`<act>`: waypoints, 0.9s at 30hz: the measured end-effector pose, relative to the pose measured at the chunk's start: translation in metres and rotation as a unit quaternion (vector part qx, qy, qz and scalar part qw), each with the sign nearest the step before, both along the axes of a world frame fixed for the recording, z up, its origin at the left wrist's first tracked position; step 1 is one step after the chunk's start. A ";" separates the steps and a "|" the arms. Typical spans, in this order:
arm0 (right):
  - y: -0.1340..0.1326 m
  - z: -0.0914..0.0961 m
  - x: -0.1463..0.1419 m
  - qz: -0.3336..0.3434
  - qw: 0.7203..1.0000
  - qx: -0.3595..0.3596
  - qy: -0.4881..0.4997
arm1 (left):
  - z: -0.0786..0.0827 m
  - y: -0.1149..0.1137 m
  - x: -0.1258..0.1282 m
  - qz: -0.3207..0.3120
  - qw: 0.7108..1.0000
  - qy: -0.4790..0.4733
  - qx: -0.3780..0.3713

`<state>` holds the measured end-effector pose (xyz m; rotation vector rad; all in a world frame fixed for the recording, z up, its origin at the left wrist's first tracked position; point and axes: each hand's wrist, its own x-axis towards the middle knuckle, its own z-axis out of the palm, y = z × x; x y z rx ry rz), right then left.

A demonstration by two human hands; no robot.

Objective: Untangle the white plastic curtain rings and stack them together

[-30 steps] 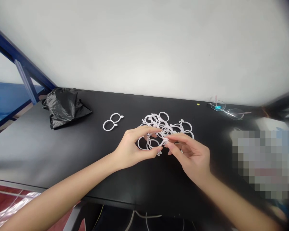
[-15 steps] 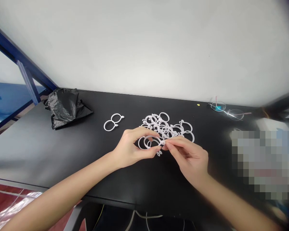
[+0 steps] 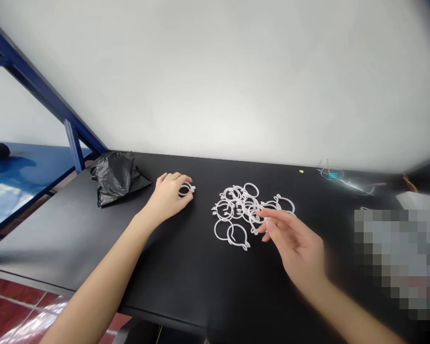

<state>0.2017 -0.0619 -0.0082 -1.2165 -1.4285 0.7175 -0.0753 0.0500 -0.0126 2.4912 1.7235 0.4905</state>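
Note:
White curtain rings with small eyelets (image 3: 236, 234) lie in a loose, overlapping pile on the black table. Left of the pile, my left hand (image 3: 172, 193) is lowered to the table, thumb and fingers curled round a white curtain ring (image 3: 185, 189). The hand covers most of that spot, so the other rings lying there are hidden. Over the right side of the pile hovers my right hand (image 3: 295, 243), fingers loosely bent and apart, with nothing visible between them. Its fingertips overlap several rings in view; whether they touch them I cannot tell.
A crumpled black plastic bag (image 3: 116, 179) sits at the back left by a blue metal frame (image 3: 73, 143). Eyeglasses (image 3: 332, 173) and a yellow speck (image 3: 301, 171) lie near the white wall. A blurred patch covers the right side.
My left hand has moved left from the pile, carrying a ring to the spot where two rings lay. My right hand has let go and its fingers have parted. The view has shifted slightly.

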 end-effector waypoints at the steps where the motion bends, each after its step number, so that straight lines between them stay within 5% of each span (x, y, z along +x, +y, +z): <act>1: -0.001 -0.001 -0.001 0.004 1.000 0.000 -0.006 | 0.000 0.000 0.000 -0.007 1.000 -0.006 -0.014; 6: -0.004 -0.001 -0.003 0.012 1.000 0.007 -0.024 | 0.014 -0.004 0.003 -0.026 0.997 -0.066 -0.004; 11: -0.002 0.000 -0.002 0.002 1.000 0.016 -0.026 | 0.029 -0.022 0.023 -0.186 0.948 -0.257 -0.028; 14: 0.001 -0.004 -0.001 0.021 0.998 0.036 -0.052 | 0.024 -0.035 0.039 -0.267 0.927 -0.241 -0.108; 22: 0.007 -0.019 0.001 0.162 0.932 0.098 -0.308 | 0.003 -0.043 0.053 -0.284 0.933 -0.173 -0.138; 27: 0.007 -0.019 0.000 0.168 0.939 0.088 -0.287 | 0.002 -0.042 0.054 -0.288 0.932 -0.174 -0.135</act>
